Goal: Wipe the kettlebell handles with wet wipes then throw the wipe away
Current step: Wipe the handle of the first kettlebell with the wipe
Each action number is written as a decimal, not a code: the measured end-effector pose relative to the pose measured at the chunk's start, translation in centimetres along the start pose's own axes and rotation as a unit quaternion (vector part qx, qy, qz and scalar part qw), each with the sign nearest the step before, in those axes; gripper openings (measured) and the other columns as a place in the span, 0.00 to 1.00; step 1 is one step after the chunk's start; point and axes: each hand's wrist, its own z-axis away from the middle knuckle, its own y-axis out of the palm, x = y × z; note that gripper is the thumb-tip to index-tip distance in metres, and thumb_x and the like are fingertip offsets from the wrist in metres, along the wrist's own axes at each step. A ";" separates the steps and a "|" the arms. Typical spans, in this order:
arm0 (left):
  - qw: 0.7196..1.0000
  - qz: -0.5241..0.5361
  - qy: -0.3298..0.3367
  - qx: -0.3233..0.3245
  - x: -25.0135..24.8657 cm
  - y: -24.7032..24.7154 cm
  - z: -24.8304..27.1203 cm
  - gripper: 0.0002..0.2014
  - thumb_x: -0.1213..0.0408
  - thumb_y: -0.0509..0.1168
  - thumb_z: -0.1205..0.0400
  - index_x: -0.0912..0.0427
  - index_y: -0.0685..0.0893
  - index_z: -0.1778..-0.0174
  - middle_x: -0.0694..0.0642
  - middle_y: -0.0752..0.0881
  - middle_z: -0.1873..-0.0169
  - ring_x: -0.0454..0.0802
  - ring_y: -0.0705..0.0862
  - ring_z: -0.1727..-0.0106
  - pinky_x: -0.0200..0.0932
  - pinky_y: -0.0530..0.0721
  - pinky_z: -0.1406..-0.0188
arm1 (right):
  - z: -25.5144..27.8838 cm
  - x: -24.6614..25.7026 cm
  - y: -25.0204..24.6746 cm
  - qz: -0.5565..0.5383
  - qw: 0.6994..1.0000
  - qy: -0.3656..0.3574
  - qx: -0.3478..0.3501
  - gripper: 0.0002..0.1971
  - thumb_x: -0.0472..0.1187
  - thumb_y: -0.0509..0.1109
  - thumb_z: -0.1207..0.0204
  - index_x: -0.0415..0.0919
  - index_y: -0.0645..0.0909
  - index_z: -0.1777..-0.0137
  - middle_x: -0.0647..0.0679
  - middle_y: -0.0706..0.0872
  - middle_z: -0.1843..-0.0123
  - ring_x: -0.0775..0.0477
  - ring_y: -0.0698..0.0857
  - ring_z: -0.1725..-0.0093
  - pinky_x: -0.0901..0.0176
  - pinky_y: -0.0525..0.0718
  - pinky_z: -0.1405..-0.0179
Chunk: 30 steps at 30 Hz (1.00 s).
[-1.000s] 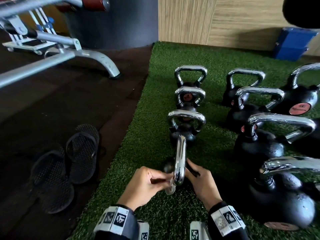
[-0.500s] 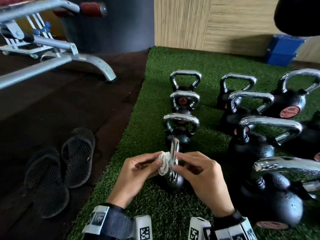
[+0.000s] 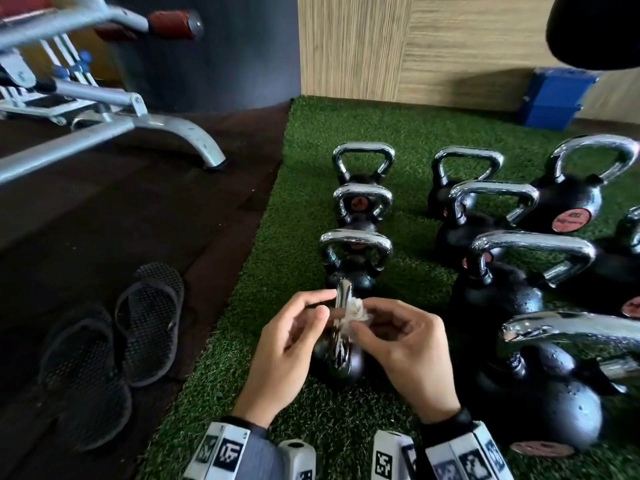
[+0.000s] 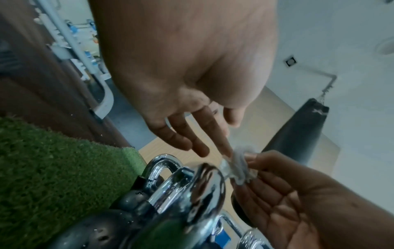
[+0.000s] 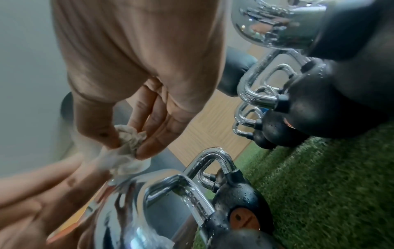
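Beside sandals (image 3: pixel 114 344), kettlebells (image 3: pixel 356 258) crowd turf (image 3: pixel 287 271)

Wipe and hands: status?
Right hand pinches wipe at nearest kettlebell's handle. Left hand open, fingers beside it. Nothing blocking.

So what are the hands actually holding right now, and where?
The right hand pinches a crumpled white wet wipe at its top, between thumb and fingertips. The left hand holds nothing.

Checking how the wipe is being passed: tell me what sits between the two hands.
In the head view, the nearest kettlebell's chrome handle stands between left hand and right hand, with the wipe bunched against it, pinched by the right.
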 end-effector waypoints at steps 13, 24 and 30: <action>0.959 -0.107 -0.090 0.247 9.1 2.2 -2.3 0.76 0.55 0.93 0.48 0.52 0.48 0.10 0.39 0.67 0.17 0.37 0.64 0.15 0.47 0.66 0.14 | -4.0 -8.0 1.6 0.119 0.970 0.212 -0.022 0.15 0.46 0.85 0.34 0.53 0.92 0.47 0.62 0.93 0.56 0.69 0.90 0.55 0.61 0.89 0.44; 0.967 -0.142 -0.026 0.211 10.9 2.3 -2.2 0.58 0.53 0.88 0.40 0.55 0.64 0.16 0.41 0.73 0.24 0.25 0.69 0.23 0.22 0.66 0.26 | -6.3 -6.5 2.1 0.137 0.983 0.117 -0.037 0.13 0.37 0.80 0.28 0.52 0.92 0.45 0.58 0.94 0.49 0.64 0.89 0.46 0.64 0.85 0.38; 0.960 -0.158 -0.044 0.226 11.3 2.3 -2.5 0.61 0.49 0.88 0.41 0.57 0.62 0.15 0.40 0.74 0.26 0.36 0.74 0.25 0.22 0.67 0.27 | -6.5 -6.1 1.7 0.124 0.989 0.083 -0.018 0.15 0.29 0.78 0.27 0.46 0.92 0.44 0.58 0.92 0.50 0.65 0.88 0.47 0.60 0.86 0.37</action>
